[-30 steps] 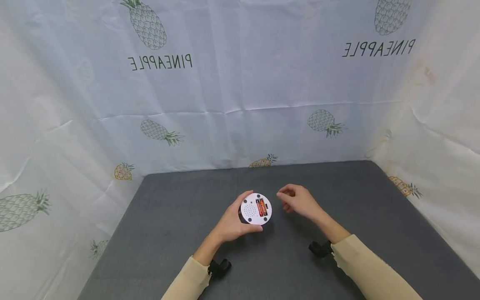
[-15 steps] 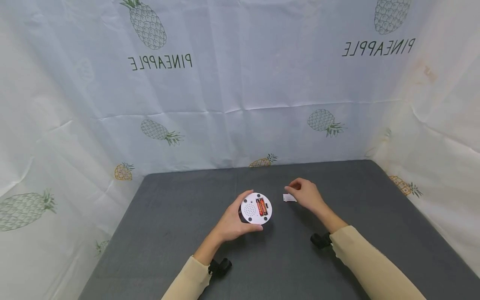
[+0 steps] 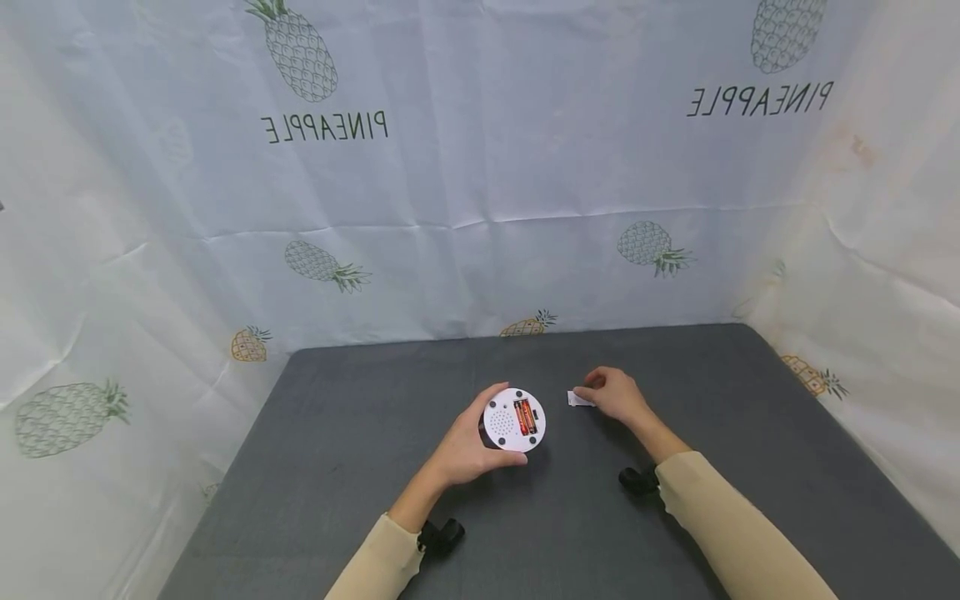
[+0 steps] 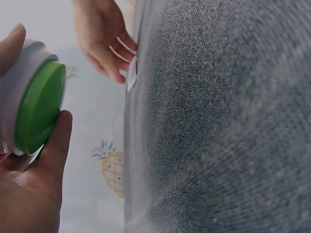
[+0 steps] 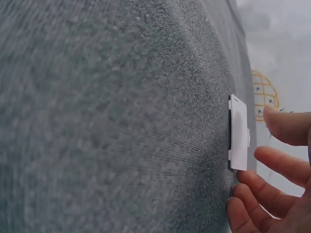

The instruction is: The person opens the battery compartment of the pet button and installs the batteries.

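My left hand (image 3: 467, 442) grips a round white buzzer (image 3: 502, 423) by its rim, off the table. Its underside faces up, with speaker holes, small dark feet and two red-and-black batteries (image 3: 525, 417) in an uncovered compartment. The left wrist view shows the buzzer's green button (image 4: 41, 107) on the opposite face. To the right, a small white battery cover (image 5: 238, 133) lies on the table. My right hand (image 3: 617, 397) is at the cover's right end, thumb and fingers parted around it, not pinching it; some fingertips are low by the tabletop.
The table has a dark grey cloth top (image 3: 360, 467). White curtains (image 3: 465, 167) with pineapple prints stand behind it and along both sides. A black wrist camera (image 3: 442, 536) sits under the left wrist and another wrist camera (image 3: 637, 481) under the right.
My right hand has moved a little to the right, and the battery cover, unseen at first, now shows on the table. In the last half second that hand has dipped slightly. The left hand holds still.
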